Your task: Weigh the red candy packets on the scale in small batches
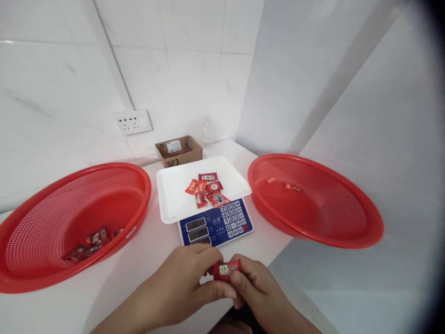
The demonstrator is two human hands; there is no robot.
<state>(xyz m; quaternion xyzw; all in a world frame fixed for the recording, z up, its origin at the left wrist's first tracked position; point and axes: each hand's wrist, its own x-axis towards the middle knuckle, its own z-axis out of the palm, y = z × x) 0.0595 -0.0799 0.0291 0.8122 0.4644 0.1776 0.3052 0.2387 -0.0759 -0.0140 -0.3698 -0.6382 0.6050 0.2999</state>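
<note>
Between my two hands, just in front of the scale, is a small red wrapped candy (pixel 224 270) with a cartoon figure on its wrapper. My left hand (pixel 184 283) grips its left end, fingers curled over the top. The thumb and fingers of my right hand (pixel 257 287) pinch its right end. Beyond them stands a blue digital scale (pixel 212 222) with number keys and small displays. On its white tray (pixel 174 199) lies a loose group of several red wrapped candies (pixel 208 188).
A red mesh basket (pixel 142 185) at left holds several dark red packets (pixel 95 241). Another red basket (pixel 371 227) at right, reaching past the table edge, contains a few small candies (pixel 292 187). Behind the scale, a cardboard box (pixel 179 150) stands near the tiled wall (pixel 194 83).
</note>
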